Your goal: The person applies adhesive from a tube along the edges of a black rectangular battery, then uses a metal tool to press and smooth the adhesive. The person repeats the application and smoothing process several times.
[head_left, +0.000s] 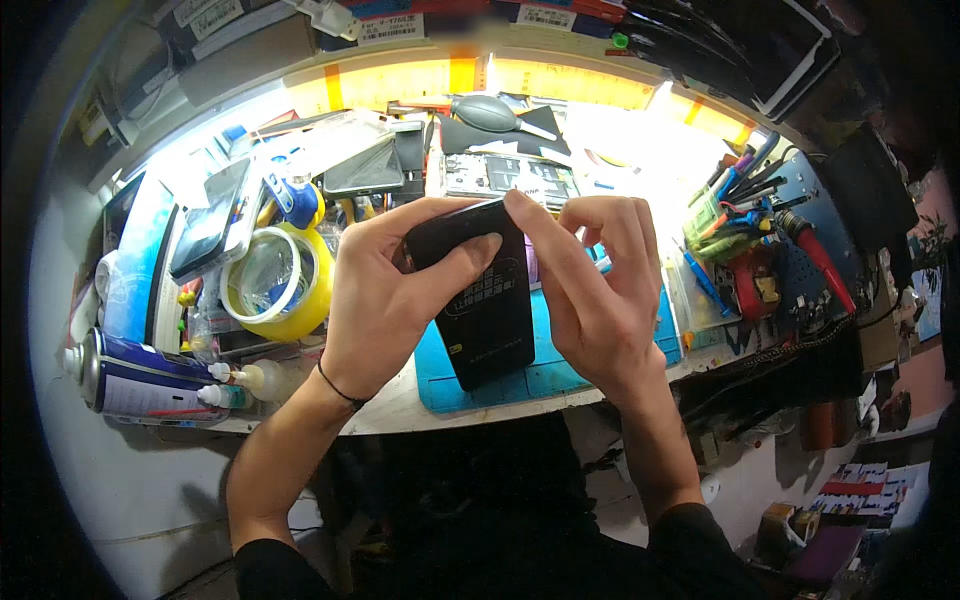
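A black phone screen (487, 310) with pale printing on its face is held tilted above the blue work mat (570, 350). My left hand (400, 270) is closed around its upper left part, the thumb lying across the face. At the upper right corner, a fingertip of my right hand (600, 290) presses on the edge, and the other fingers are curled. What lies under that fingertip is hidden. Just behind my hands, an opened phone (510, 175) shows its dark battery and inner parts.
Left: a clear-and-yellow tape roll (300, 285), a phone (212, 215), a blue spray can (140, 375) and small bottles (255, 378). Behind: a grey air blower (487, 113) and another phone (365, 168). Right: a green tool holder (715, 225) and a red-handled tool (820, 262).
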`<state>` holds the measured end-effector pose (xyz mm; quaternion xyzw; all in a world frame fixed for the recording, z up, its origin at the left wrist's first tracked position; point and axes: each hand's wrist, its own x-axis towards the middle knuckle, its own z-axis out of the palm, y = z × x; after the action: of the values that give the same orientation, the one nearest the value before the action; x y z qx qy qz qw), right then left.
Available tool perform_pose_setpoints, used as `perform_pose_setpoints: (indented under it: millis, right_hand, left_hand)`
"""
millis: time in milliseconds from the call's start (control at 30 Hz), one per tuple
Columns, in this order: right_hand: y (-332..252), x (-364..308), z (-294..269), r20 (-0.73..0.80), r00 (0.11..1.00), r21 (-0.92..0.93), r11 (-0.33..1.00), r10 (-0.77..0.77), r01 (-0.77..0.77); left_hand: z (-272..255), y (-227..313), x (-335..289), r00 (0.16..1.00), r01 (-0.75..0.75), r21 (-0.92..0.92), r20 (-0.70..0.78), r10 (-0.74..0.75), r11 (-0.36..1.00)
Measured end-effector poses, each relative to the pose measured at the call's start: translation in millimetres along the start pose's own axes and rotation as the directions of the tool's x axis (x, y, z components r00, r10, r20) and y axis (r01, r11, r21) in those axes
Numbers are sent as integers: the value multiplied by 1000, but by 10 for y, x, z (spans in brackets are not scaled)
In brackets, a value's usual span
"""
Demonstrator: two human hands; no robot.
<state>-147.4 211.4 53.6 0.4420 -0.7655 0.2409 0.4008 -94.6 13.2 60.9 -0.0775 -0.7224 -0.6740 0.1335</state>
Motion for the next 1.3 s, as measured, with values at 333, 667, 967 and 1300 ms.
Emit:
perform_pose_setpoints:
  millis: [333, 667, 967, 1300]
  right_hand:
    - [-37, 12, 36, 29, 998, -55, 997, -47, 48]
    - [-12, 47, 31, 31, 999, -104, 994, -7, 11]
    - [-17, 17, 54, 8, 1000, -107, 994, -16, 17]
    - [-32, 31, 4, 20, 1000, -140, 990, 9, -6]
  left_hand:
    - [-10, 12, -8, 1000, -3, 15, -2, 3, 1000]
    - [-1, -17, -20, 1000, 17, -60, -4, -18, 998]
    - [4, 12, -29, 1000, 21, -25, -10, -22, 999]
    - [-1, -3, -29, 1000, 22, -24, -8, -22, 999]
